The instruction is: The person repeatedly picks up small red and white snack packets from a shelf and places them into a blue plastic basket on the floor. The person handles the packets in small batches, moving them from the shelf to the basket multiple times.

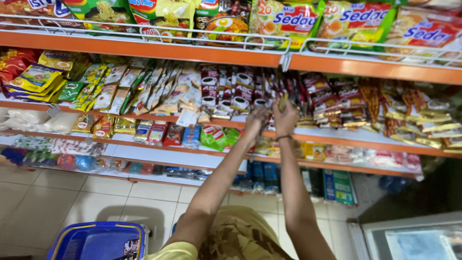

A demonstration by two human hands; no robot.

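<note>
Reaching up, both arms stretched from the lower middle of the frame toward the second shelf (144,117) at centre. Left hand (256,121) with fingers curled loosely against the front of the hanging sachet strips (269,91), touching the dark packets there; cannot tell whether pinching one or only resting on them. Right hand (286,117) just beside it, fingers bent and closed round a small dark-and-yellow sachet (283,100) at the top of the hand, thin band on the wrist below. Hands nearly touching each other, both pressed into the same row of sachets.

Filling the upper edge of the frame, large noodle packets (284,21) in green, yellow and red behind a white wire rail (144,31). Crowding the upper left, yellow and green drink sachets (38,77). Lining the right of the same shelf, red and gold packets (409,113). Sitting on lower shelves at left and centre, white bags (57,123) and small boxes. Standing at lower left on the pale tiled floor (72,197), a blue shopping basket (98,240). Showing at lower right, the glass lid of a chest freezer (414,238). Covering the knee at bottom centre, patterned tan trousers (240,236).
</note>
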